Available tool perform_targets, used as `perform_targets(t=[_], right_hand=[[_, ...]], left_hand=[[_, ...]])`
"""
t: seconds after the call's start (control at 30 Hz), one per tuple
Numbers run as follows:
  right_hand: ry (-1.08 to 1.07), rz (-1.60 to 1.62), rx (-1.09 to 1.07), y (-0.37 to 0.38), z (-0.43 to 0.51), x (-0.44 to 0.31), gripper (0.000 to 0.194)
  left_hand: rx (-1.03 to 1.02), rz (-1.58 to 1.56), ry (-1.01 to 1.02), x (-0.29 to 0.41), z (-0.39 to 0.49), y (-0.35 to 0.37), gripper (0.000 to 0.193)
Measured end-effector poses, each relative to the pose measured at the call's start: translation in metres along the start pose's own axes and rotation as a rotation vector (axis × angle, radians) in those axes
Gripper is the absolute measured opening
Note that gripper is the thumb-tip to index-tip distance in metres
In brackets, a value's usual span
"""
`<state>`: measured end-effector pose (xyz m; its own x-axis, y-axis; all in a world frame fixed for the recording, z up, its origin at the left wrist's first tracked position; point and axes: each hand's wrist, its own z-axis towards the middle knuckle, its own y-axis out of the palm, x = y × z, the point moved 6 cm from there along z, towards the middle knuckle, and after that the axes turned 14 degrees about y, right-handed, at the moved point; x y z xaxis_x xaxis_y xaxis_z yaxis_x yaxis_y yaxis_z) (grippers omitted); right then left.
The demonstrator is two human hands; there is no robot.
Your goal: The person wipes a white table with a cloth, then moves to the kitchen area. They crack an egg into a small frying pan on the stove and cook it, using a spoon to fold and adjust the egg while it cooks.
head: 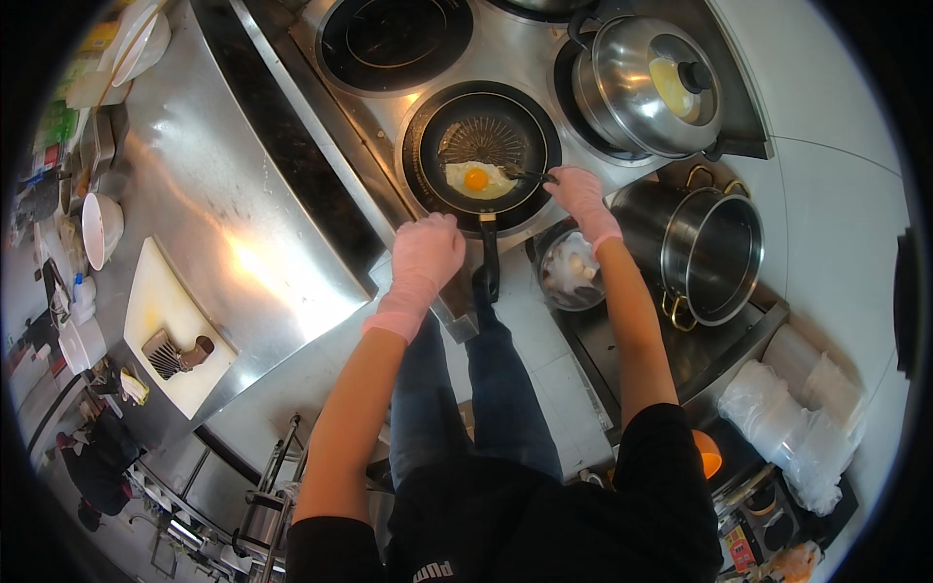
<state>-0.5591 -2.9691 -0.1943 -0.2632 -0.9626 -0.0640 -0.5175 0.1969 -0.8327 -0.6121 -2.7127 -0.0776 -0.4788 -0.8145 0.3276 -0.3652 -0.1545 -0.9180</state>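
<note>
A black frying pan (485,142) rests on a round cooktop burner, its handle pointing toward me. In its near half lies a fried egg (477,178) with an unbroken yolk. My right hand (579,193), in a pink glove, grips a dark-handled utensil (536,176) whose tip touches the egg's right edge; its exact kind cannot be told. My left hand (428,251), also in a pink glove, is curled with fingers closed, left of the pan handle at the cooktop's near edge; nothing shows in it.
Right of the pan stand a lidded steel pot (634,87) and open stockpots (725,255). A clear bowl (572,270) sits below my right wrist. On the left counter are a wooden-handled slotted turner (175,355) on a white cutting board (164,291) and a white bowl (102,229).
</note>
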Motion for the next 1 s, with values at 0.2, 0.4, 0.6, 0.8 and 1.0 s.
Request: perform_targets(t=[0.2, 0.4, 0.6, 0.8, 1.0], right_hand=[[0.044, 0.134, 0.052, -0.011, -0.006, 0.013, 0.031], [0.082, 0.303, 0.094, -0.015, -0.03, 0.019, 0.037], [0.21, 0.798, 0.067, 0.031, -0.076, 0.022, 0.048], [0.352, 1.295, -0.204, 0.114, -0.105, 0.017, 0.05], [0.261, 1.073, 0.015, 0.104, -0.115, 0.011, 0.046]], left_hand=[[0.0, -0.001, -0.004, 0.0, 0.0, 0.0, 0.017], [0.013, -0.013, -0.003, 0.0, 0.0, -0.001, 0.017], [0.023, -0.011, -0.01, 0.0, 0.0, -0.001, 0.017], [0.0, -0.002, -0.007, 0.001, 0.0, -0.001, 0.017], [0.023, -0.012, -0.006, 0.001, 0.0, -0.002, 0.017]])
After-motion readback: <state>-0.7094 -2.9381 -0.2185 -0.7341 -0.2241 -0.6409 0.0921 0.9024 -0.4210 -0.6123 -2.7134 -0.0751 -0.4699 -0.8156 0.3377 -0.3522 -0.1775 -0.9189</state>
